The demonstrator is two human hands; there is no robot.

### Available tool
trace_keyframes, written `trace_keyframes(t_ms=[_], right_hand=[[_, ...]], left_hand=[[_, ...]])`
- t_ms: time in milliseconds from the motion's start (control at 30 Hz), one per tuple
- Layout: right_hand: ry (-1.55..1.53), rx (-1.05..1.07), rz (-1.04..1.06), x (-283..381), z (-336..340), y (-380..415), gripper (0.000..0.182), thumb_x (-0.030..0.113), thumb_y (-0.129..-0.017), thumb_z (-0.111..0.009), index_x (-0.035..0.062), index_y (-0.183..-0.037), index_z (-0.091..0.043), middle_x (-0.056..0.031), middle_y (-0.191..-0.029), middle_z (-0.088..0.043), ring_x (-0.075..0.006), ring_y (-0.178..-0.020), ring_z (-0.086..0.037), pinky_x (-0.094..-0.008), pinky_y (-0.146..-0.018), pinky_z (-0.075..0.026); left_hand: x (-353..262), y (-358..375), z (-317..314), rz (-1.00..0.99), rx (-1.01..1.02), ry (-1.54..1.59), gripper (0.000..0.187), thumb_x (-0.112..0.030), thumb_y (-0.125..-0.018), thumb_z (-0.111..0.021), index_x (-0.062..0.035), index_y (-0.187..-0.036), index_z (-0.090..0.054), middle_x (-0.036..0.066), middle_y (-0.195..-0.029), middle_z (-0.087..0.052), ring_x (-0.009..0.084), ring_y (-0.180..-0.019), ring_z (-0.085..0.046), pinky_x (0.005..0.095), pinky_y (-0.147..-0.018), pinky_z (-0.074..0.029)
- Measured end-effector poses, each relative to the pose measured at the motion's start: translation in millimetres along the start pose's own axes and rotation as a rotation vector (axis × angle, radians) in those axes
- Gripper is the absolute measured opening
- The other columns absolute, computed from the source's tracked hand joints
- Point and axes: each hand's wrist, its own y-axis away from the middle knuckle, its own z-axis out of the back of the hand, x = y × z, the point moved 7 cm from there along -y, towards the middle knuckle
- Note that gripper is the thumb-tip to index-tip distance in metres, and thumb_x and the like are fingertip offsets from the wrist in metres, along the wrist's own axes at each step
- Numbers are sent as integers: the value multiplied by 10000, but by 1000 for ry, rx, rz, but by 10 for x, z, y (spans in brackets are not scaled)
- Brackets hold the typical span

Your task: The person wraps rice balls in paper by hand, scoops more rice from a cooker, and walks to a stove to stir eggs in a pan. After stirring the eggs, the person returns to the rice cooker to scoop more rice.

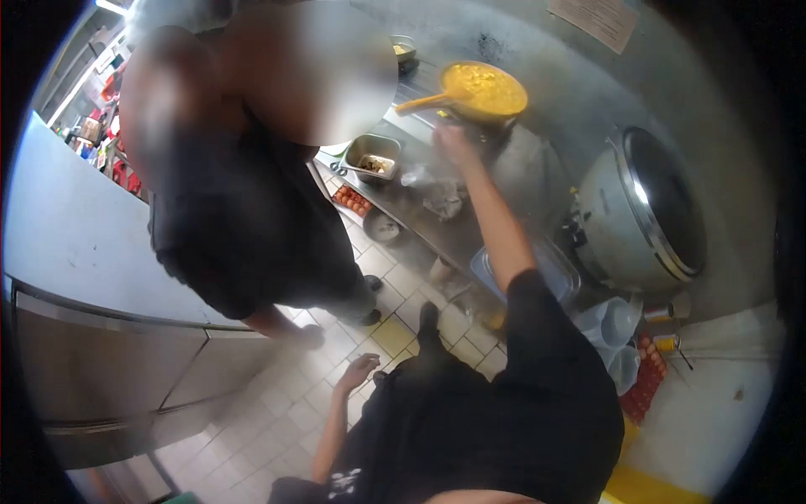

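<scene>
Bench (424, 231) is running below right hand (456, 144), grip unclear, seemingly reaching for pan (500, 111) beyond, needing its handle (424, 102); left hand (362, 370) is dangling empty, half-curled.

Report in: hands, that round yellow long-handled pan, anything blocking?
Left hand empty. Right hand near pan, grip unclear. Pan holds yellow food. Black-clad person nearby, apparently not blocking.

Pan (487, 91) between container (374, 160), left, and cooker (617, 210), right; tubs (606, 323) left of egg tray (645, 391)
</scene>
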Motion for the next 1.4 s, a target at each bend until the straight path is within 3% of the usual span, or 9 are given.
trace_keyframes(t_ms=[67, 233, 500, 567, 700, 867, 1000, 1067, 1400], right_hand=[[-309, -172, -664, -26, 69, -371, 398, 417, -899, -626, 42, -767, -637, -65, -687, -660, -153, -528, -634, -280, -442, -493], [-86, -93, -777, -459, -97, -1092, 408, 413, -889, -633, 25, -761, -638, -81, -687, -675, -191, -540, -674, -299, -476, -556], [-381, -326, -705, -1047, -66, -919, 346, 357, -881, -640, 14, -916, -665, -105, -686, -634, -205, -611, -633, -324, -570, -513], [-233, 13, -537, -214, 335, -685, 322, 318, -881, -634, -2, -881, -664, -90, -684, -639, -192, -617, -637, -320, -550, -497], [362, 94, -468, -287, 1076, -939, 325, 275, -913, -555, 11, -736, -623, -49, -594, -601, -149, -532, -600, -306, -485, -479], [334, 352, -542, -144, 1801, -1169, 300, 254, -913, -531, -33, -926, -619, -135, -733, -643, -178, -586, -629, -345, -458, -476], [675, 524, -381, -130, 2055, -1495, 256, 197, -882, -490, 7, -784, -632, -79, -648, -636, -178, -600, -589, -356, -599, -471], [733, 575, -380, 45, 2047, -1596, 266, 200, -888, -484, 10, -783, -639, -74, -643, -635, -178, -600, -591, -348, -599, -465], [748, 817, -665, -135, 1653, -1792, 280, 200, -903, -490, -6, -867, -675, -36, -625, -610, -138, -586, -558, -318, -575, -445]], left_hand=[[-250, -184, -38, -28, -33, 23, 385, -298, -973, -543, -17, -1235, -562, 119, -1071, -671, 193, -1010, -619, 322, -879, -475], [-1013, -624, -60, -30, -184, 95, 405, -328, -981, -542, -20, -1242, -562, 97, -1114, -654, 176, -1036, -603, 310, -889, -465], [-1972, -1112, -7, -87, -140, 99, 344, -249, -985, -552, -19, -1240, -557, 113, -1156, -636, 204, -1102, -586, 335, -951, -453], [-2377, -1227, 117, -208, -115, 151, 346, -256, -971, -571, -21, -1226, -573, 113, -1159, -644, 189, -1072, -607, 320, -912, -471], [-3678, -1513, 516, -436, -16, 91, 318, -244, -974, -566, -21, -1201, -579, 95, -1136, -647, 163, -1039, -597, 301, -914, -459], [-5005, -2214, 1056, -723, -117, 5, 302, -255, -956, -585, -33, -1160, -604, 85, -1076, -659, 141, -989, -599, 289, -875, -461], [-5431, -2976, 1308, -519, -173, -79, 319, -294, -925, -625, -46, -1125, -624, 83, -1053, -659, 161, -922, -605, 298, -763, -468], [-5637, -3272, 1438, -815, -375, -218, 363, -334, -900, -650, -41, -1113, -626, 114, -999, -658, 180, -852, -614, 295, -671, -460], [-5467, -4470, 1078, -275, 470, -50, 536, -478, -947, -544, -10, -1208, -563, 100, -896, -696, 133, -726, -673, 256, -603, -531]])
